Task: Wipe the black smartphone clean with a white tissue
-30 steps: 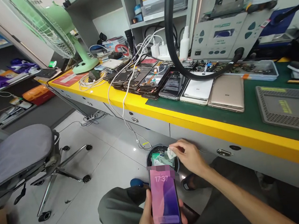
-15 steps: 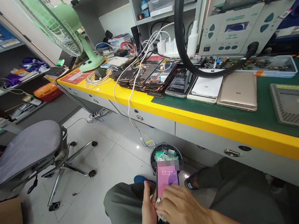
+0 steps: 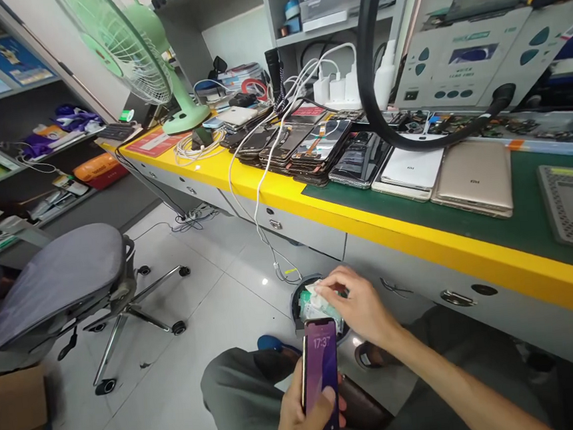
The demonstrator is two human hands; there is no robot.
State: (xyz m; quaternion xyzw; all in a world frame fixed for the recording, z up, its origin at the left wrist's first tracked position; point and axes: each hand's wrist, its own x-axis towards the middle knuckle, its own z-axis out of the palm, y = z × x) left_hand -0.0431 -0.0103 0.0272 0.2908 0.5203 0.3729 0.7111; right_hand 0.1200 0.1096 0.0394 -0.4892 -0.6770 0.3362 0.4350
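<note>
Phone (image 3: 320, 371) showing 17:37, gripped in left hand (image 3: 302, 411); right hand (image 3: 357, 300) pinching crumpled white scrap (image 3: 316, 294) over bin (image 3: 295, 306).

A fan (image 3: 150, 36) is standing on the bench (image 3: 378, 226) beside a coiled cable (image 3: 189, 147). A machine (image 3: 472, 71) is sitting behind a parts tray (image 3: 558, 144). A chair (image 3: 65, 274) is standing near a box (image 3: 15, 413).

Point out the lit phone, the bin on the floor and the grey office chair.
Phone (image 3: 322, 364), head view: on its lit screen, below the clock digits.
Bin (image 3: 295, 308), head view: on its rim's left side.
Grey office chair (image 3: 66, 281), head view: on its seat.
</note>
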